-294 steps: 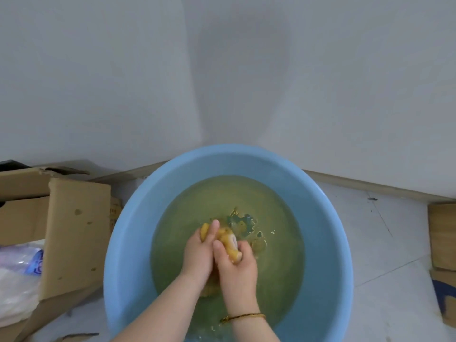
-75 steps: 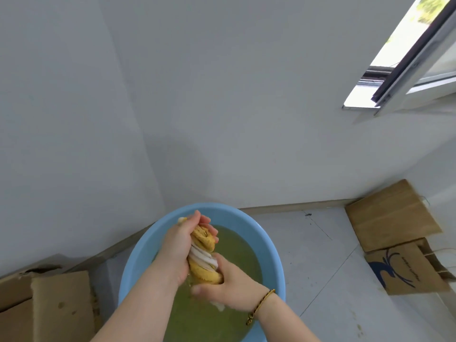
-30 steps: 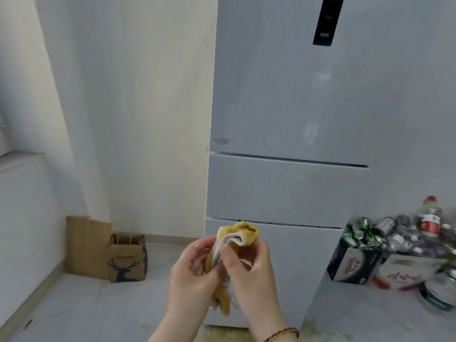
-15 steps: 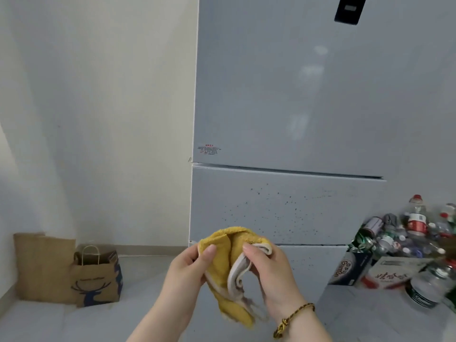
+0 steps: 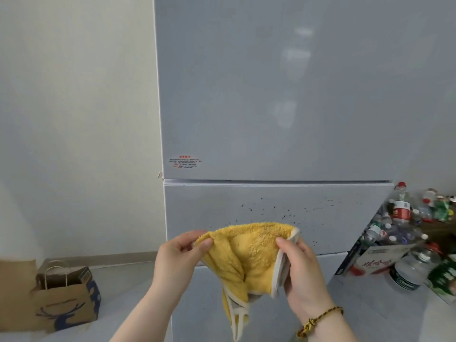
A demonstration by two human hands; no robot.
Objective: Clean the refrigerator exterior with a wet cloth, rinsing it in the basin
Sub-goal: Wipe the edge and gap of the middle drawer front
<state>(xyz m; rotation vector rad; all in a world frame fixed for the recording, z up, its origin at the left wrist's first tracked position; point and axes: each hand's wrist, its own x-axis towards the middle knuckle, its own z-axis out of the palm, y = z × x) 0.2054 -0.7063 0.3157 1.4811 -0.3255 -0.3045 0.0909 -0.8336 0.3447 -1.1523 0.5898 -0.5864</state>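
A pale grey refrigerator (image 5: 283, 99) fills the view ahead, with dark specks scattered over its middle drawer front (image 5: 276, 208). I hold a yellow cloth with a white edge (image 5: 249, 253) spread in front of that drawer. My left hand (image 5: 177, 260) pinches the cloth's left corner. My right hand (image 5: 299, 270) grips its right edge, and the rest of the cloth hangs down between them. The basin is out of view.
A brown paper bag with a blue deer print (image 5: 65, 299) stands on the floor at the left by the wall. Several plastic bottles (image 5: 401, 211) and cartons (image 5: 377, 261) are piled on a surface at the right of the refrigerator.
I wrung the cloth over the basin, then turned to face the refrigerator. Over the last second my hands have pulled the bunched cloth apart, and the refrigerator has come nearer.
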